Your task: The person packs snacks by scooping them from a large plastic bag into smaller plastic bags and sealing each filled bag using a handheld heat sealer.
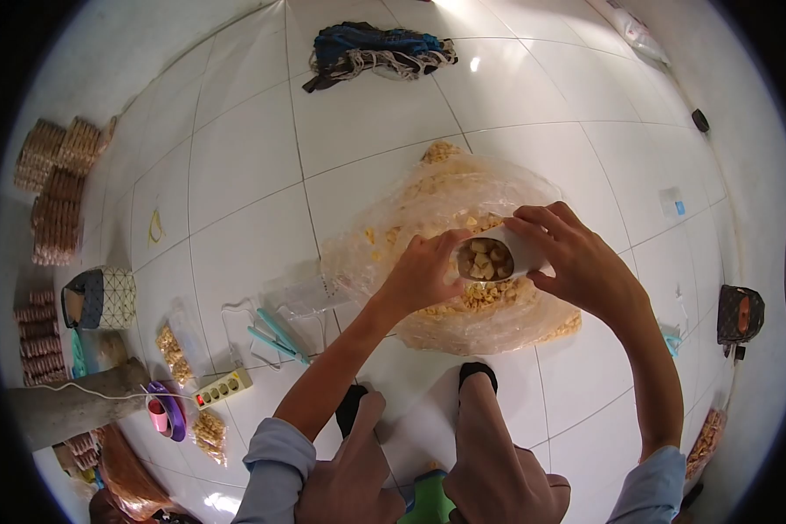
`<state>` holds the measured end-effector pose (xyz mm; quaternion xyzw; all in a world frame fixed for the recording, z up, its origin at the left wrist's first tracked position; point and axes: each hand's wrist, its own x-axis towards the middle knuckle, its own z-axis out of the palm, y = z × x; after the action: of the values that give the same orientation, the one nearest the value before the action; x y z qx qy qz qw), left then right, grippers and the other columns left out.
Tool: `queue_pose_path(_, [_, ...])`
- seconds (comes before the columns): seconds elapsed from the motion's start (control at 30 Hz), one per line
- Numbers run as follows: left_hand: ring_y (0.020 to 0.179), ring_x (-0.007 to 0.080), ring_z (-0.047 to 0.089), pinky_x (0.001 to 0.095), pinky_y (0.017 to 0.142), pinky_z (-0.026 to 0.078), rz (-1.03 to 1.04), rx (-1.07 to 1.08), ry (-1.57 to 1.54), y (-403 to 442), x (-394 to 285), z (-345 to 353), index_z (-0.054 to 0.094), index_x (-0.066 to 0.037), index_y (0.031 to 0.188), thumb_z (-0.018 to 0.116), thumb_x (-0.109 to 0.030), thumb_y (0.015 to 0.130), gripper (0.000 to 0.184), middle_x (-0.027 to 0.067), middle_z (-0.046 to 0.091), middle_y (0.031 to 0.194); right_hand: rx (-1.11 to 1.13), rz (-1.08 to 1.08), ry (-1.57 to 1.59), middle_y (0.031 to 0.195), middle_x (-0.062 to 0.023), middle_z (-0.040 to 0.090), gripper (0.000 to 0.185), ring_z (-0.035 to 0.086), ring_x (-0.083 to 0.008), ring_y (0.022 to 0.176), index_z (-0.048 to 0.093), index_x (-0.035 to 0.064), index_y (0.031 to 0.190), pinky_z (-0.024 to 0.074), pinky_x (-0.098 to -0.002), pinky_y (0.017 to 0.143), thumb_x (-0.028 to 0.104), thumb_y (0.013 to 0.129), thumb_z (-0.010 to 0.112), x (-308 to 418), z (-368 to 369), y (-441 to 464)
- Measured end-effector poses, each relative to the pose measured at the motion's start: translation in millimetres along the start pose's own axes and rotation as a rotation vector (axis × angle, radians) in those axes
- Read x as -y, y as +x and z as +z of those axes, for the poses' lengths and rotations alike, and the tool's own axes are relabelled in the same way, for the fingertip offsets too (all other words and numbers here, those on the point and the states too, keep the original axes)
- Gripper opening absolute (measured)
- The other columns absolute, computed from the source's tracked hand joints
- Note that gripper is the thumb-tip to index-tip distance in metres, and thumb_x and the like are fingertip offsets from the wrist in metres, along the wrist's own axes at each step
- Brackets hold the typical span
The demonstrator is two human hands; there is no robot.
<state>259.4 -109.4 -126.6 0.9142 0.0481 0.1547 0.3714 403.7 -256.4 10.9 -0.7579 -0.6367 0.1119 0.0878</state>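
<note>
A white cup-like container [524, 251], its open mouth facing the camera, shows pale yellow chunks [486, 260] inside. My left hand [421, 272] grips its left edge with thumb and fingers. On its right side, my right hand [576, 258] has its fingers wrapped round the container. Both hands are above a large clear plastic bag [437, 330] full of yellowish pieces, which lies on the tiled floor in front of my feet.
Left on the floor are a power strip [223, 389], a turquoise tool [278, 336], small filled bags [209, 435] and a purple dish [177, 410]. Stacked packets [57, 218] line the left wall. A dark blue bundle [375, 54] lies ahead; a brown bag [741, 314] stands right.
</note>
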Motion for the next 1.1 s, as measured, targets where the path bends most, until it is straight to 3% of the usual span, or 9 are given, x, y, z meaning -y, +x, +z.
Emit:
queue_pose_path(0.03, [0.076,0.0242,0.058,0.0358,0.075,0.042,-0.036,0.024,0.049,0.3,-1.4,-1.0,0.039,-0.01,0.118,0.068,-0.013,0.064,0.062,0.0075,0.057,0.095,0.001,-0.001,0.0,0.118,-0.005,0.05,0.061,0.05,-0.0228,0.106,0.05,0.01,0.118,0.0498,-0.0331,0.088,0.003,0.062,0.072,1.4,-1.2,0.4])
queue_pose_path(0.23, [0.071,0.0229,0.058,0.0317,0.06,0.048,-0.141,-0.029,-0.094,-2.5,1.7,-2.2,0.039,-0.01,0.116,0.07,-0.011,0.063,0.061,0.0068,0.058,0.087,-0.092,-0.07,-0.174,0.114,-0.0047,0.05,0.056,0.049,-0.0244,0.102,0.051,0.0065,0.115,0.0512,-0.0295,0.082,0.002,0.061,0.068,5.0,-11.4,2.5])
queue_pose_path(0.33, [0.067,0.0224,0.057,0.0315,0.062,0.048,-0.17,-0.059,-0.126,-3.7,4.0,-0.6,0.039,-0.01,0.116,0.071,-0.018,0.065,0.061,0.0088,0.054,0.077,-0.126,-0.064,-0.172,0.114,-0.0046,0.05,0.055,0.049,-0.0236,0.102,0.052,0.0064,0.115,0.0527,-0.0279,0.078,0.002,0.062,0.067,5.0,-15.5,1.9])
queue_pose_path(0.53, [0.075,0.0241,0.059,0.0315,0.066,0.049,-0.128,-0.111,-0.112,-5.8,10.2,4.9,0.037,-0.01,0.116,0.071,-0.017,0.065,0.061,0.0123,0.057,0.089,-0.159,-0.072,-0.267,0.114,-0.0045,0.05,0.056,0.049,-0.0242,0.102,0.052,0.006,0.115,0.0538,-0.0282,0.076,0.001,0.062,0.067,8.0,-16.3,1.3])
queue_pose_path(0.87, [0.076,0.0255,0.058,0.0316,0.068,0.048,-0.244,-0.079,-0.19,-5.0,10.6,4.9,0.037,-0.009,0.115,0.07,-0.015,0.066,0.058,0.0107,0.055,0.086,-0.214,-0.122,-0.276,0.115,-0.0059,0.049,0.054,0.049,-0.025,0.1,0.052,0.0035,0.114,0.0548,-0.0275,0.074,-0.003,0.061,0.065,14.6,-14.8,0.5])
queue_pose_path(0.93, [0.076,0.0224,0.058,0.032,0.068,0.047,-0.244,-0.084,-0.216,-5.2,12.3,6.6,0.038,-0.01,0.115,0.069,-0.014,0.068,0.056,0.0101,0.054,0.086,-0.219,-0.143,-0.291,0.115,-0.0059,0.049,0.055,0.049,-0.0251,0.1,0.051,0.0033,0.115,0.0551,-0.0277,0.073,-0.002,0.062,0.065,13.7,-15.3,-1.1])
queue_pose_path(1.0, [0.076,0.0205,0.058,0.0314,0.069,0.047,-0.304,-0.11,-0.262,-8.3,12.2,4.0,0.038,-0.01,0.115,0.068,-0.013,0.069,0.055,0.009,0.054,0.085,-0.349,0.017,-0.284,0.114,-0.0078,0.049,0.053,0.049,-0.0264,0.099,0.05,0.0024,0.114,0.0554,-0.0287,0.072,-0.004,0.063,0.062,8.5,-18.7,-6.9])
queue_pose_path(1.1, [0.076,0.0167,0.057,0.0297,0.069,0.047,-0.333,-0.229,-0.315,-16.0,17.9,1.3,0.038,-0.008,0.114,0.068,-0.009,0.069,0.054,0.0068,0.054,0.084,-0.238,0.184,-0.306,0.111,-0.011,0.049,0.048,0.05,-0.0291,0.098,0.049,0.0004,0.113,0.0549,-0.0305,0.07,-0.005,0.066,0.057,-24.3,38.4,-12.2])
